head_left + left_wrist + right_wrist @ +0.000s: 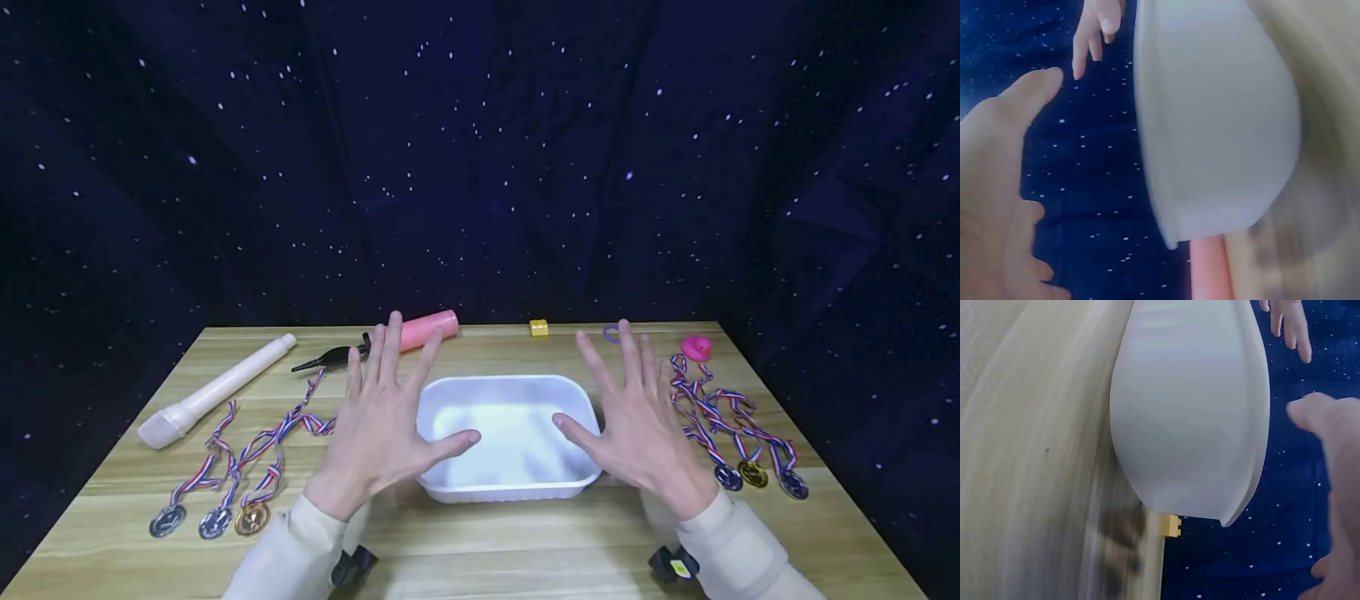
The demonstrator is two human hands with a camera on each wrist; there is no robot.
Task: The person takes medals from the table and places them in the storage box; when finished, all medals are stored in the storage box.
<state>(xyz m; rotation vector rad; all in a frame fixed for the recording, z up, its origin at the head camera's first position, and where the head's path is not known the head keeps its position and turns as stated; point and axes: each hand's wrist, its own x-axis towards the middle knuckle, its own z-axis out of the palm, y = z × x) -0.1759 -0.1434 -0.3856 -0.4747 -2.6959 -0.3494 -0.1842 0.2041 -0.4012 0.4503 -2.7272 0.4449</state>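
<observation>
Both hands hover with fingers spread on either side of a white plastic basin [510, 492], holding nothing. My left hand [386, 425] is at the basin's left end, its thumb over the rim in the head view. At the right end is my right hand [637, 425], thumb pointing inward. The wrist views show the basin's outer wall [1222, 125] with a gap between it and each hand. Left of the left hand lie several medals on striped ribbons, among them a bronze medal [252, 518]. Medals also lie beyond the right hand, including a gold medal [753, 473].
A white microphone-shaped tube [217, 390] lies at the left. Along the back are a pink balloon pump [429, 330] with a black nozzle, a yellow toy block [538, 328], a purple ring [609, 334] and a pink rubber duck [696, 348]. A dark starry cloth [480, 167] hangs behind the wooden table [517, 550].
</observation>
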